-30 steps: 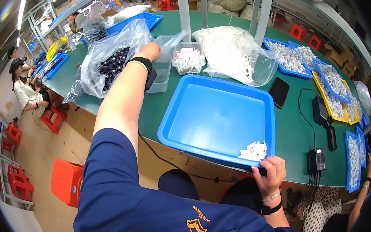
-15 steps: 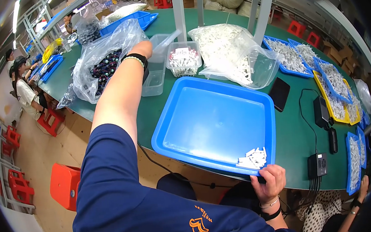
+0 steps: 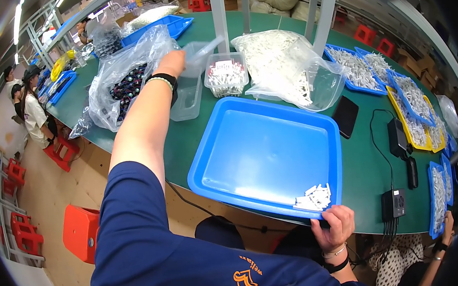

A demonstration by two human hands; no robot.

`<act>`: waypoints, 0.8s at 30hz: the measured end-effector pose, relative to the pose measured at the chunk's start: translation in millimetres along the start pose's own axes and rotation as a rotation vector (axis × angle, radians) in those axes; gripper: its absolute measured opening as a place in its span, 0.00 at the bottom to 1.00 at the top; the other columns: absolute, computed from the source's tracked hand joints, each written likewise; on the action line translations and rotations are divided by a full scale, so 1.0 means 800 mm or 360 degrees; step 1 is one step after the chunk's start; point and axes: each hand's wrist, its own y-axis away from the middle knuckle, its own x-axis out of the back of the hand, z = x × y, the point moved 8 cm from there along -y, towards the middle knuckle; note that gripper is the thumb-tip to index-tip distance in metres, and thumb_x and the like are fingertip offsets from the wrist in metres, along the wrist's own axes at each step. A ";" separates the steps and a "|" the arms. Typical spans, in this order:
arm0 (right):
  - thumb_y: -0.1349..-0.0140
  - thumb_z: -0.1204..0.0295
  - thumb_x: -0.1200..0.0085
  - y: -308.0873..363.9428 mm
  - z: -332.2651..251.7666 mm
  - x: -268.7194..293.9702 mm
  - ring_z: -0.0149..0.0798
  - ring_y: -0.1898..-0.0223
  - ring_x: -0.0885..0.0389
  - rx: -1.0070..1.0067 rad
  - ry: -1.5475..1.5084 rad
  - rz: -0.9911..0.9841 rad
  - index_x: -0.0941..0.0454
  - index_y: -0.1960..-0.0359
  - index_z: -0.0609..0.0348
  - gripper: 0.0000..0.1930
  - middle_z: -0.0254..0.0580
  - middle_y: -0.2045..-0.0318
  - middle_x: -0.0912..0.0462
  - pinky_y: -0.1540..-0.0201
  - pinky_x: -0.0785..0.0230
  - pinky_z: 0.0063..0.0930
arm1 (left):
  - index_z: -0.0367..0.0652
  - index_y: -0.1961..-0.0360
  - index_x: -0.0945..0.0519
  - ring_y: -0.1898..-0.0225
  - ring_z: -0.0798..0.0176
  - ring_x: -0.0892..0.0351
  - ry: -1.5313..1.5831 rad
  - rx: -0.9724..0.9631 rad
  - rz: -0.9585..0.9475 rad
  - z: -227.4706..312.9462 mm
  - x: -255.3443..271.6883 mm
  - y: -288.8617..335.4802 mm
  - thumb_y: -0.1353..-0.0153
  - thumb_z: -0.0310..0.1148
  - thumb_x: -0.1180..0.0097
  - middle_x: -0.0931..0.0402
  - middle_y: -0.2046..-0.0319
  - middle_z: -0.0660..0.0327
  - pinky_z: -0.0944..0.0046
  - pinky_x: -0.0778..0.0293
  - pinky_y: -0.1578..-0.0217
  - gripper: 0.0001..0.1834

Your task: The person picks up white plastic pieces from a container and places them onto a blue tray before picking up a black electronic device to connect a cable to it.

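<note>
My left arm stretches far forward, and my left hand (image 3: 172, 63) is by the edge of a clear plastic bag (image 3: 151, 46) and over a clear plastic box (image 3: 187, 100). Its fingers are hidden behind the hand, so whatever they hold does not show. Inside the bag lie many small dark parts (image 3: 124, 95). My right hand (image 3: 334, 228) grips the near right corner of a blue tray (image 3: 265, 153), thumb and fingers at its rim. In that corner sits a small heap of white stick-like pieces (image 3: 315, 197).
A clear tub (image 3: 226, 74) of white pieces and a bag of white parts (image 3: 273, 59) stand behind the tray. A black phone (image 3: 346, 116), power adapters (image 3: 393, 204) and filled trays (image 3: 355, 68) lie to the right. Another person's hand (image 3: 448, 223) touches a tray at the far right.
My left hand has shifted slightly left and nearer to me. The right hand stays on the tray corner. At the far left a co-worker has turned and become more upright.
</note>
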 end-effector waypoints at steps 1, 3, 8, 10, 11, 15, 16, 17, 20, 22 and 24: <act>0.50 0.67 0.26 -0.001 0.000 -0.001 0.47 0.62 0.19 0.0007 -0.0010 -0.0004 0.20 0.60 0.54 0.18 0.39 0.63 0.20 0.59 0.24 0.39 | 0.40 0.61 0.20 0.54 0.39 0.18 0.0008 -0.0007 -0.0002 -0.003 -0.001 0.001 0.45 0.30 0.32 0.16 0.62 0.44 0.44 0.23 0.53 0.13; 0.50 0.67 0.26 -0.002 0.000 -0.002 0.47 0.62 0.19 0.0006 -0.0017 0.0001 0.20 0.60 0.54 0.18 0.39 0.63 0.20 0.59 0.24 0.39 | 0.40 0.60 0.22 0.54 0.38 0.18 0.0145 0.0066 0.0174 -0.010 0.012 0.005 0.43 0.30 0.33 0.17 0.62 0.43 0.43 0.24 0.53 0.13; 0.50 0.67 0.26 -0.003 -0.001 0.000 0.47 0.62 0.20 0.0021 -0.0015 0.0032 0.21 0.60 0.54 0.18 0.39 0.63 0.20 0.60 0.24 0.39 | 0.39 0.60 0.24 0.56 0.36 0.18 0.0165 0.0114 0.0335 -0.014 0.030 0.012 0.41 0.30 0.34 0.18 0.64 0.43 0.42 0.24 0.55 0.12; 0.48 0.67 0.27 -0.003 -0.003 -0.001 0.47 0.63 0.20 0.0014 -0.0026 0.0047 0.21 0.61 0.54 0.17 0.39 0.64 0.20 0.61 0.24 0.39 | 0.39 0.60 0.24 0.57 0.36 0.18 0.0135 0.0075 0.0326 -0.017 0.037 0.013 0.40 0.31 0.35 0.18 0.64 0.43 0.42 0.25 0.56 0.12; 0.48 0.67 0.27 -0.003 -0.003 -0.002 0.47 0.63 0.20 0.0017 -0.0031 0.0050 0.21 0.61 0.54 0.17 0.39 0.64 0.20 0.61 0.24 0.39 | 0.39 0.61 0.24 0.58 0.36 0.19 0.0146 0.0033 0.0386 -0.018 0.044 0.016 0.40 0.31 0.34 0.18 0.65 0.43 0.43 0.25 0.56 0.12; 0.47 0.67 0.27 -0.001 -0.002 -0.003 0.47 0.64 0.20 0.0018 -0.0009 0.0078 0.21 0.62 0.55 0.16 0.40 0.64 0.20 0.61 0.24 0.39 | 0.39 0.61 0.23 0.57 0.36 0.19 0.0341 -0.0124 0.0440 0.007 0.084 0.033 0.41 0.32 0.34 0.18 0.64 0.43 0.43 0.24 0.57 0.12; 0.47 0.67 0.27 -0.002 -0.003 0.000 0.47 0.64 0.20 0.0022 -0.0022 0.0089 0.21 0.62 0.55 0.16 0.40 0.64 0.20 0.61 0.24 0.39 | 0.39 0.61 0.23 0.57 0.36 0.19 0.0348 -0.0118 0.0435 0.009 0.098 0.044 0.41 0.32 0.34 0.18 0.64 0.43 0.43 0.24 0.57 0.12; 0.48 0.68 0.27 -0.004 -0.004 0.001 0.47 0.64 0.20 0.0022 -0.0024 0.0088 0.21 0.62 0.55 0.16 0.40 0.64 0.20 0.61 0.24 0.39 | 0.39 0.62 0.24 0.58 0.37 0.19 0.0399 -0.0155 0.0419 0.017 0.111 0.053 0.41 0.32 0.34 0.18 0.64 0.44 0.43 0.25 0.58 0.12; 0.48 0.69 0.27 -0.005 -0.004 0.001 0.47 0.63 0.20 0.0029 -0.0028 0.0109 0.21 0.62 0.55 0.16 0.40 0.64 0.20 0.61 0.24 0.39 | 0.40 0.63 0.25 0.57 0.37 0.20 0.0467 -0.0163 0.0372 0.027 0.143 0.095 0.42 0.32 0.34 0.18 0.65 0.45 0.44 0.26 0.58 0.12; 0.49 0.70 0.27 -0.005 -0.004 -0.001 0.48 0.63 0.20 0.0026 -0.0033 0.0096 0.21 0.62 0.55 0.16 0.40 0.64 0.20 0.61 0.24 0.39 | 0.40 0.64 0.25 0.57 0.37 0.20 0.0415 -0.0267 0.0433 0.029 0.165 0.130 0.42 0.32 0.34 0.18 0.65 0.46 0.44 0.26 0.59 0.12; 0.49 0.70 0.27 -0.004 -0.005 0.000 0.48 0.63 0.20 0.0050 -0.0018 0.0127 0.21 0.62 0.55 0.16 0.41 0.64 0.20 0.60 0.24 0.39 | 0.40 0.64 0.25 0.58 0.37 0.20 0.0414 -0.0252 0.0386 0.032 0.174 0.164 0.42 0.31 0.35 0.19 0.65 0.47 0.44 0.26 0.60 0.11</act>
